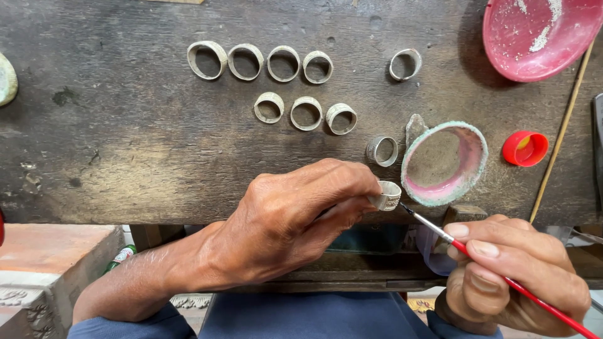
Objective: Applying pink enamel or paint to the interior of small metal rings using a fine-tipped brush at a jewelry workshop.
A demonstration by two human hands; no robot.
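The left hand (295, 220) pinches a silver ring (387, 195) in its grip just above the bench (125, 138) edge, while the right hand (509, 276), gripping a red-handled brush (502, 279), angles its tip up-left, touching the ring's lower right.

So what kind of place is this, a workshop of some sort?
Probably a small jewellery or metal-craft workshop: rows of unfinished metal rings lie on a worn wooden bench, and the left hand holds one ring against a fine brush.

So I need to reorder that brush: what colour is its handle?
Red, with a silver ferrule; the brush shows clearly in the head view, held in the right hand.
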